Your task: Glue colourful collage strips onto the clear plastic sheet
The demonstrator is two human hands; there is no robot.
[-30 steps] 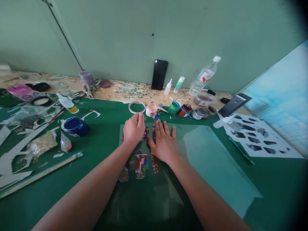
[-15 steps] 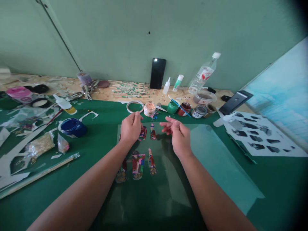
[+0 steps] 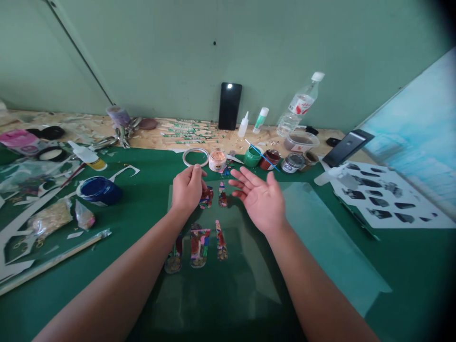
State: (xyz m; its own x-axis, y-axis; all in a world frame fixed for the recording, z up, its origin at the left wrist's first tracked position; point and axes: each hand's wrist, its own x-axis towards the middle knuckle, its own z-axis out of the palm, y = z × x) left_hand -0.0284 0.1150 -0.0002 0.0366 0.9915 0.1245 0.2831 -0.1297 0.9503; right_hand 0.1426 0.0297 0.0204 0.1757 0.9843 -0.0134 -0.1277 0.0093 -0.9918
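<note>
text: none legible | water bottle (image 3: 298,105) label – red, blurred | chopstick wrappers (image 3: 185,133) – unreadable

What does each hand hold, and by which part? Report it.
The right hand is open, palm up, holding nothing. The left hand is curled beside a colourful strip; any grip cannot be told.

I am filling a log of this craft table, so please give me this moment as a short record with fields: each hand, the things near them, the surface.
left hand: left hand curled, fingertips closed at the top of a colourful cut-out piece
right hand: right hand raised, open, fingers spread, holding nothing
near the hands: more colourful pieces lie on a clear plastic sheet
behind: tape ring, small paint jars
left side: blue paint pot
surface: green mat
</note>
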